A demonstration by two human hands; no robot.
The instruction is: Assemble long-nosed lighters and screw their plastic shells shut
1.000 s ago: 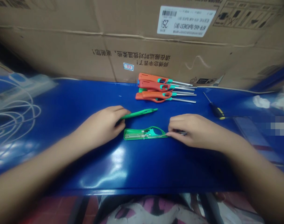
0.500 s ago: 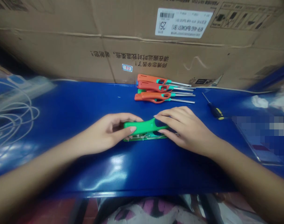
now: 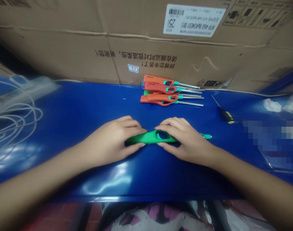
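A green long-nosed gas lighter [image 3: 148, 138] lies lengthwise on the blue table, its two casing halves now one over the other. My left hand [image 3: 121, 138] is closed round its butt end, thumb on the near side and fingers on the far side. Around the front of the body, just past the trigger opening, my right hand [image 3: 185, 138] grips it the same way. A teal tip [image 3: 206, 136] pokes out beyond the right hand; the part between is hidden under that hand. The inner parts are covered.
Several orange lighters [image 3: 161, 89] with metal tubes lie stacked against a cardboard box [image 3: 71, 48]. To their right is a black-and-yellow screwdriver [image 3: 224, 114]. White cable [image 3: 19, 118] coils at the left. A flat, partly blurred-out object [image 3: 278, 160] lies at the right.
The upper green casing half, which was tilted above the open lower half, has come down onto it. Both hands have closed round the body, and the inside parts no longer show.
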